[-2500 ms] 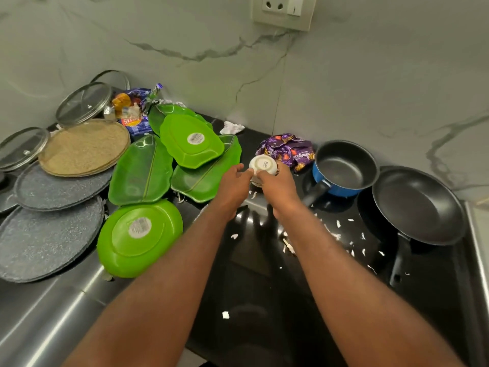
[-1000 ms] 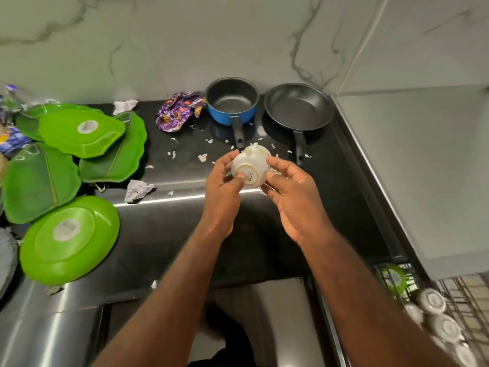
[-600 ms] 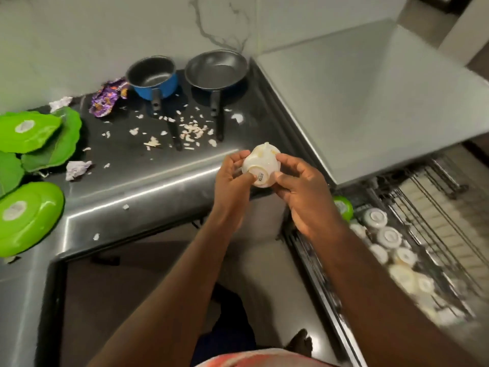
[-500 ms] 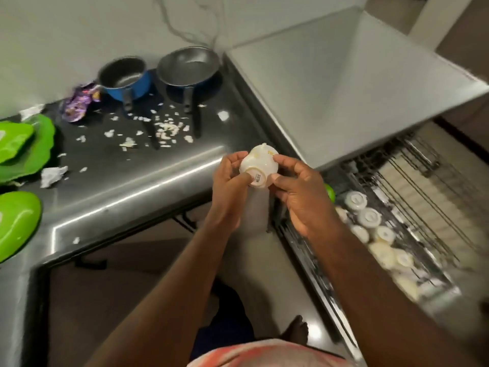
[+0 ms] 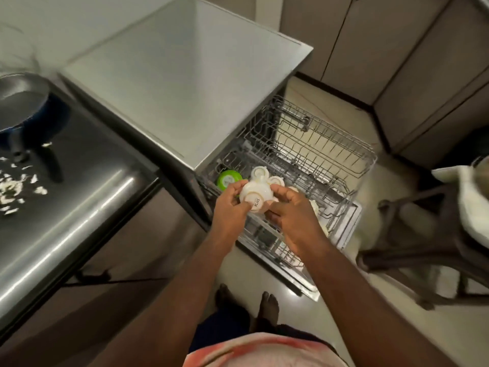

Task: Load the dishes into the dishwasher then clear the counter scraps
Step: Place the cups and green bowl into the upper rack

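At the far left we see a dark round pan with a blue side (image 5: 23, 102), blurred and cut off by the frame edge; below it small white scraps (image 5: 13, 189) lie scattered on the black counter (image 5: 87, 144), some running out of view. Next comes the flat grey dishwasher top (image 5: 185, 75); in front of it the pulled-out wire rack (image 5: 325, 154) stands over the floor. At the rack's near left corner an upturned green plastic cup (image 5: 229, 179) is half hidden behind our left hand (image 5: 230, 211). Both hands grasp a small white ceramic bowl (image 5: 256, 198) just above that corner, its printed base turned towards us; the left thumb and fingers curl round its left side, and the right hand (image 5: 293, 217) pinches its right side. Other upturned white bowls (image 5: 258, 172) sit in the rack behind and beneath it, mostly covered by our hands, so we cannot count them. To the right stands a dark chair (image 5: 423, 242), blurred, with a pale cloth (image 5: 473, 205) cut off at the edge.
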